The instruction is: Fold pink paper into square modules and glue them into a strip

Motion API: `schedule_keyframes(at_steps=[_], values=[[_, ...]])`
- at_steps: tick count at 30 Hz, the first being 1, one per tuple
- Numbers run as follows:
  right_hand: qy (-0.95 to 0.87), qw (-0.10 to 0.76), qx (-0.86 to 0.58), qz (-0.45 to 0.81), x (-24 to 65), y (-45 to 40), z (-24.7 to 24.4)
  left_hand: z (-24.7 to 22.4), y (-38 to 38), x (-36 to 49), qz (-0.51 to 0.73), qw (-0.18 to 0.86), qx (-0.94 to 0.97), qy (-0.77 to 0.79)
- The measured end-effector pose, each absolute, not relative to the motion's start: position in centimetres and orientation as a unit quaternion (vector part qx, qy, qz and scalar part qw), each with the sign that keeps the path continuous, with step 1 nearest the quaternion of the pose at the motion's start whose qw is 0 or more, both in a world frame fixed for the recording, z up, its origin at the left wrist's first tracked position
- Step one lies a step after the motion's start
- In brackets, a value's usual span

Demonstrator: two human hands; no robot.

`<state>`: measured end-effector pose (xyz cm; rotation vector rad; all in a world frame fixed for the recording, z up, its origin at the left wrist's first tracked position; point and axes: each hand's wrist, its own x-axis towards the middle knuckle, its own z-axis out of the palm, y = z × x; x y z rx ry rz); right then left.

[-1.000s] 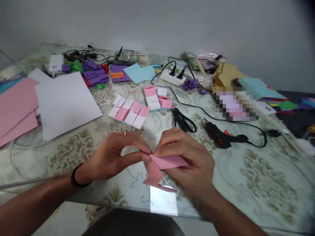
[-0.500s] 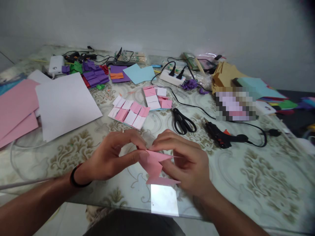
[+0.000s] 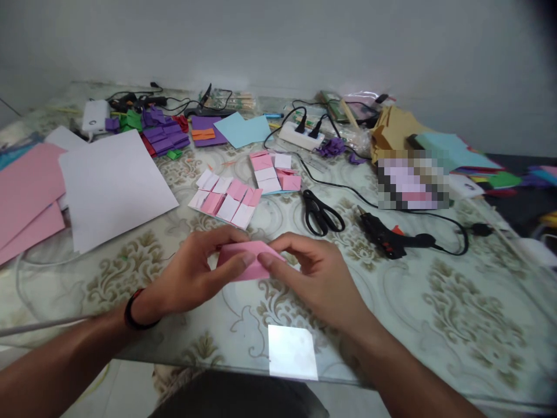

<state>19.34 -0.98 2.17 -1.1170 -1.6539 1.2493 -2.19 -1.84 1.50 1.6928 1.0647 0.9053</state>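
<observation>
A folded pink paper (image 3: 248, 268) is held between both hands just above the table, near its front edge. My left hand (image 3: 202, 270) pinches its left part, the thumb lying across the near face and the fingers mostly behind. My right hand (image 3: 315, 270) grips the right end, its thumb tip close to the left thumb. Beyond the hands lie a card with pink and white folded pieces (image 3: 226, 198) and a second such card (image 3: 275, 173).
Black scissors (image 3: 321, 213) and a black glue gun (image 3: 389, 235) with its cable lie right of centre. White sheets (image 3: 119, 188) and pink sheets (image 3: 30, 191) cover the left. A white power strip (image 3: 300, 136), purple pieces (image 3: 167, 136) and brown paper (image 3: 394, 130) are farther back.
The pink paper, before spread in pointed flaps hanging down, is now folded into a flatter, compact shape. Both thumbs have come onto its near face.
</observation>
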Motion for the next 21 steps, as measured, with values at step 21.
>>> schedule_keyframes(at_steps=[21], values=[[-0.556,0.404,-0.469,0.555,19.3,0.0,0.9,1.5,-0.7,-2.6,0.340,0.457,0.655,0.497]])
